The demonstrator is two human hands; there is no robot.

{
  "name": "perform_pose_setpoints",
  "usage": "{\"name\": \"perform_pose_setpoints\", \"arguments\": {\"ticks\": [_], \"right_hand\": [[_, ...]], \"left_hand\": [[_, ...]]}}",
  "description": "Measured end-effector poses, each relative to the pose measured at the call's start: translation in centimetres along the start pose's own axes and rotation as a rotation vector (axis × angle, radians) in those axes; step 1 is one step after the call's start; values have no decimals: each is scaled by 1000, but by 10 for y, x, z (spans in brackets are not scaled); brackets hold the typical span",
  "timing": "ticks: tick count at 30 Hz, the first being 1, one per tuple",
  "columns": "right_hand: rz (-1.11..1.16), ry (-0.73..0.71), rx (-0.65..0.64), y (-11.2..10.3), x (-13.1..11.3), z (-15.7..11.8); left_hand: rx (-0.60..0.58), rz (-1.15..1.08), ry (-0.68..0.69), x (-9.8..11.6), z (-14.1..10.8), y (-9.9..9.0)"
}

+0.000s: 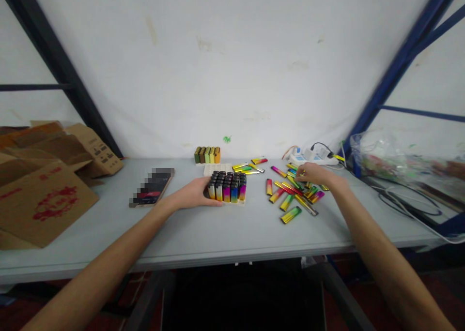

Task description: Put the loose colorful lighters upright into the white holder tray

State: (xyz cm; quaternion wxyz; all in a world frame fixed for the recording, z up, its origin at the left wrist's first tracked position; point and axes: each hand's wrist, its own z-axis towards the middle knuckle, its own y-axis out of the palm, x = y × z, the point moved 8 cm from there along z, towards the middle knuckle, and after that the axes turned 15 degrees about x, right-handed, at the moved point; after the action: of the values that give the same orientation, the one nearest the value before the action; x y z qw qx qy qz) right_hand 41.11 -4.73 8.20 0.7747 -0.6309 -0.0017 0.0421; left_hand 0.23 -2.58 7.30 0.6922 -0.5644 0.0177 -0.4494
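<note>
My left hand (pixel 198 193) is wrapped round the left side of a tray packed with upright lighters (pixel 227 190). Those lighters have dark tops and bodies in silver, pink, blue and yellow. Over a loose pile of shiny multicoloured lighters (pixel 290 189), my right hand (pixel 313 174) reaches down with fingers bent together. Whatever its fingertips pinch, if anything, is hidden among the pile. Between tray and wall lie a few more loose lighters (pixel 250 168). A white empty tray (pixel 217 169) sits just behind the packed one.
Another group of upright green-to-orange lighters (pixel 207 155) stands near the wall. A phone (pixel 154 188) lies left of my left hand, with cardboard boxes (pixel 47 200) beyond. At right are a white power strip (pixel 316 156), cables (pixel 403 200), clear plastic bags (pixel 378 152) and another person's hand (pixel 452 169).
</note>
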Motion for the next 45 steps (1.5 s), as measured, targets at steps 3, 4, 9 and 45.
{"name": "perform_pose_setpoints", "arguments": {"ticks": [3, 4, 9, 45], "right_hand": [[-72, -35, 44, 10, -6, 1], [-72, -30, 69, 9, -7, 1], [-84, 11, 115, 7, -11, 4], [1097, -119, 186, -13, -183, -8]], "left_hand": [[-1, -4, 23, 4, 0, 0], [-3, -4, 22, 4, 0, 0], [-6, 34, -6, -1, -1, 0], [0, -45, 31, 7, -1, -1]]}}
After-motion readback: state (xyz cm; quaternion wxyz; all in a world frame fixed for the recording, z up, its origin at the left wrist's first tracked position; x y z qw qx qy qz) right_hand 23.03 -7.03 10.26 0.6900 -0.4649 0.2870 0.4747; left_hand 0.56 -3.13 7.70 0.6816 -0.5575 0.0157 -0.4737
